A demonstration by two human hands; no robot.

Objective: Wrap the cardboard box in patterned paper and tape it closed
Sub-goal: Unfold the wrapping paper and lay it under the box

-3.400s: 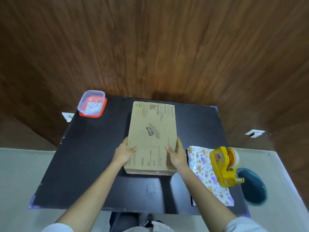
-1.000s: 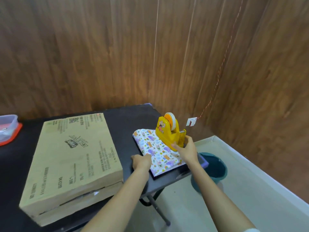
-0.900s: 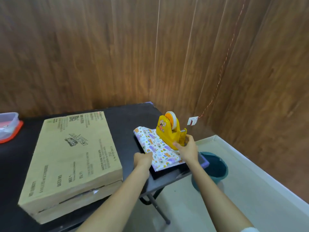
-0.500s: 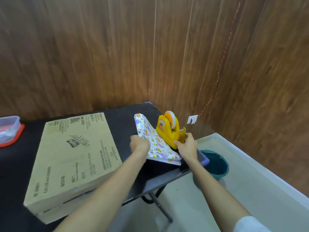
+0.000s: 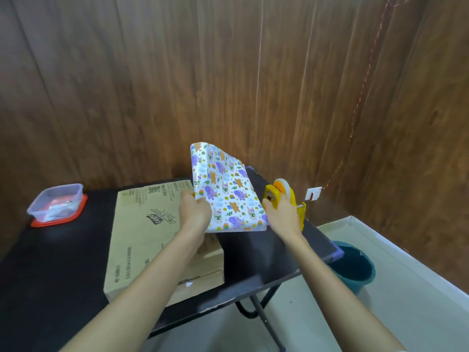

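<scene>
Left hand grips the folded patterned paper, held up beside the cardboard box on the bench. Right hand grasps the tape dispenser. Held by one edge, the paper may crease or flop open.

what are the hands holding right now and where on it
The left hand grips the folded animal-print wrapping paper by its near left edge. The right hand holds the yellow plastic tape dispenser by its near end.
</scene>
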